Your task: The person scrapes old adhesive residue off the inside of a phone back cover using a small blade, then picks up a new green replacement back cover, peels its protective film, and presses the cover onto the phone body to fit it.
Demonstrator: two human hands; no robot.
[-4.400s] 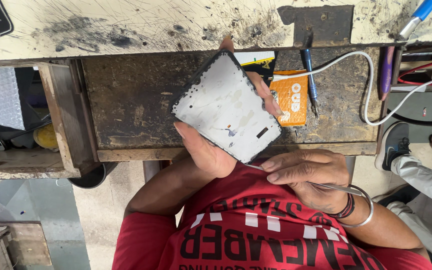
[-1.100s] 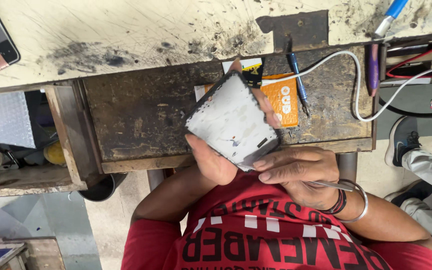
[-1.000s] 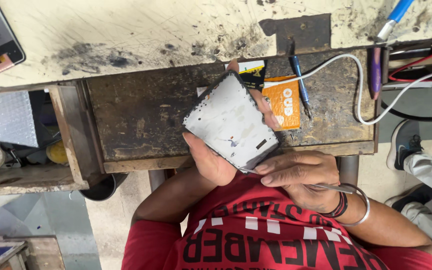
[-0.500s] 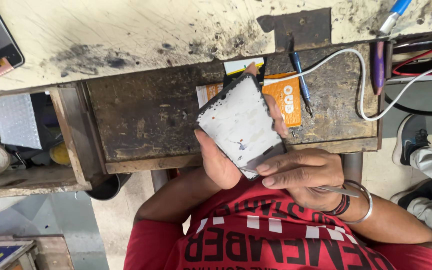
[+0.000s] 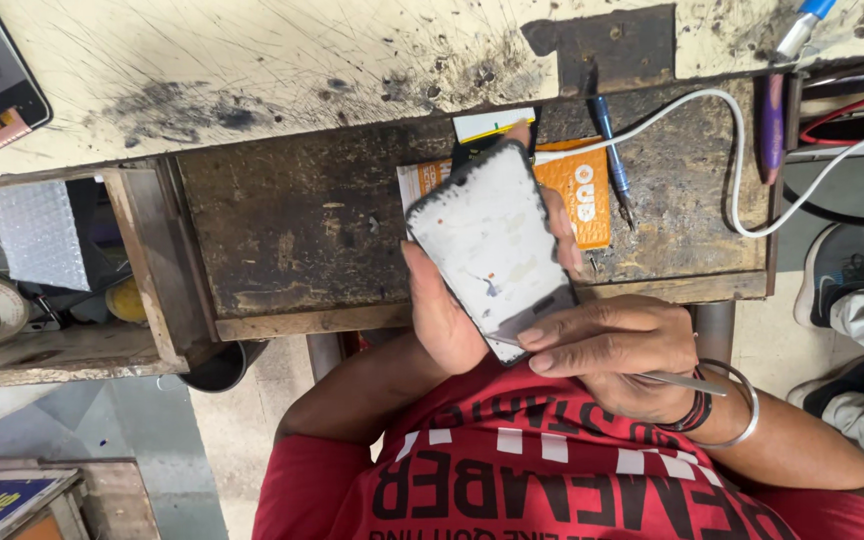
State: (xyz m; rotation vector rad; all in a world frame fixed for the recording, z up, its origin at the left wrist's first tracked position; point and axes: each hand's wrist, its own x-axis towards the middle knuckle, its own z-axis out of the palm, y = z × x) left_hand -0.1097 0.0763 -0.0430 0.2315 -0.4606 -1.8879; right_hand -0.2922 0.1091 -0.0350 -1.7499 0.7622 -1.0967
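Phone frame [image 5: 492,250], a thin whitish rectangular panel with dark, ragged edges, sits at the picture's centre, clamped by its long edges in the left hand [image 5: 447,310]. It looks light, stiff and likely fragile, so the edges seem the safest hold. At 4 o'clock the right hand [image 5: 612,350] pinches one slim metal tool [image 5: 682,380] against its lower corner. One orange packet [image 5: 577,190] lies at 1 o'clock, beside one blue screwdriver [image 5: 612,150].
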